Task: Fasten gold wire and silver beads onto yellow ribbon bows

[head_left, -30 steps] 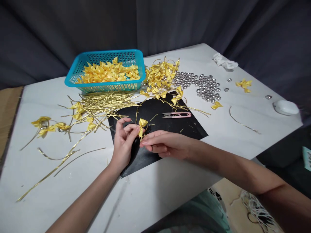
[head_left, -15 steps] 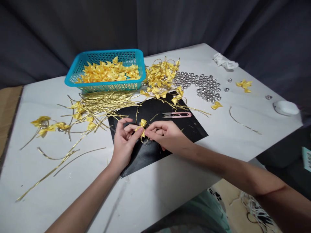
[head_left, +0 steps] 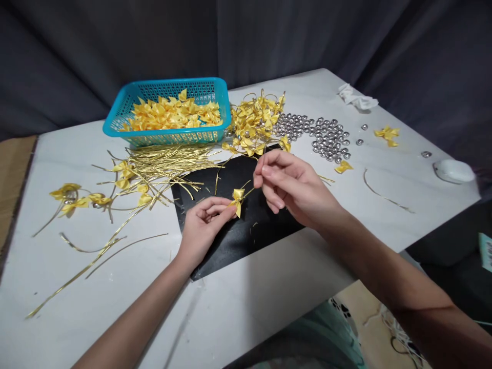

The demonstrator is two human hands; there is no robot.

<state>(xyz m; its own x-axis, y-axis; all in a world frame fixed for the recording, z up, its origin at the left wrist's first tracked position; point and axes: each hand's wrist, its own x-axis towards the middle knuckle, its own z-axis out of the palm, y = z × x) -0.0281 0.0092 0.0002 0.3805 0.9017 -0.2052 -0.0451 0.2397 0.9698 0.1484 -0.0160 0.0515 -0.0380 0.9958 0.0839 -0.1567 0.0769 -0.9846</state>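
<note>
My left hand point(head_left: 202, 225) pinches a small yellow ribbon bow point(head_left: 237, 197) above the black mat point(head_left: 238, 236). My right hand point(head_left: 294, 187) is raised to the right of the bow, its fingers pinched on a thin gold wire point(head_left: 249, 192) that runs from the bow. Both hands hover just over the mat near the table's front edge.
A blue basket point(head_left: 169, 136) of yellow bows stands at the back. Gold wires point(head_left: 165, 161) lie in front of it, finished bows point(head_left: 255, 123) beside it, silver beads point(head_left: 326, 138) to the right. Loose bows and wires are scattered at left; a white dish point(head_left: 451, 170) sits far right.
My right hand has risen and moved right, pulling the gold wire out from the bow, and now hides the pink snips. My left hand has shifted slightly right with the bow.
</note>
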